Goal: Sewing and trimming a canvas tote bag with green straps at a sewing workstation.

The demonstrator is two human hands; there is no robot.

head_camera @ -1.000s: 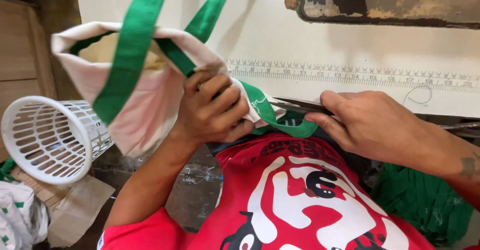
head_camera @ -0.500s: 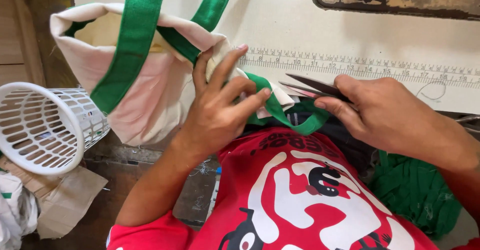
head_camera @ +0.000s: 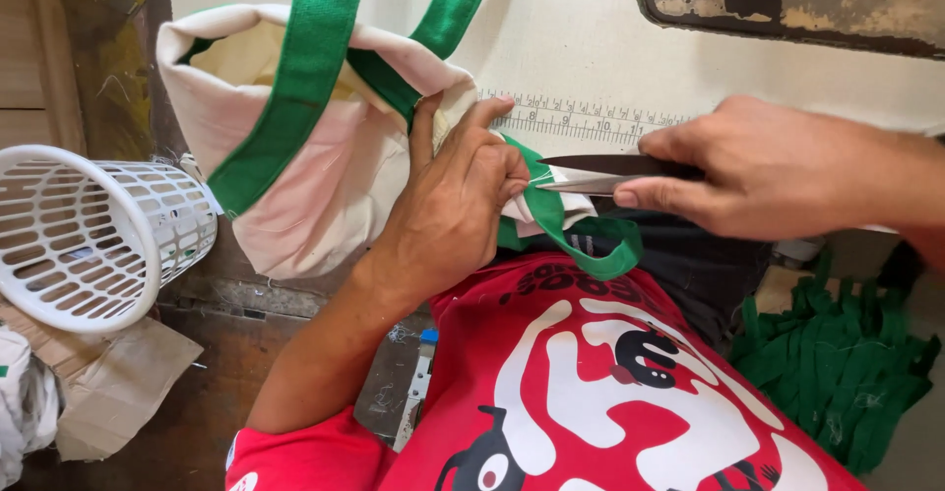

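Observation:
A cream cloth bag with green handles hangs over the edge of a cloth-covered table. My left hand grips the bag's corner where a green strap is sewn on. My right hand holds a pair of dark scissors, its blades partly apart and pointing left at a thread by the strap, just beside my left fingers. A loop of the green strap hangs down over my red printed shirt.
A white plastic basket lies on its side at the left above brown paper. A printed ruler strip runs along the table. A worn dark machine base sits top right. Green straps are piled lower right.
My right hand has moved up and left, bringing the scissor blades to the strap by my left fingers. My left hand has shifted its grip on the bag's corner.

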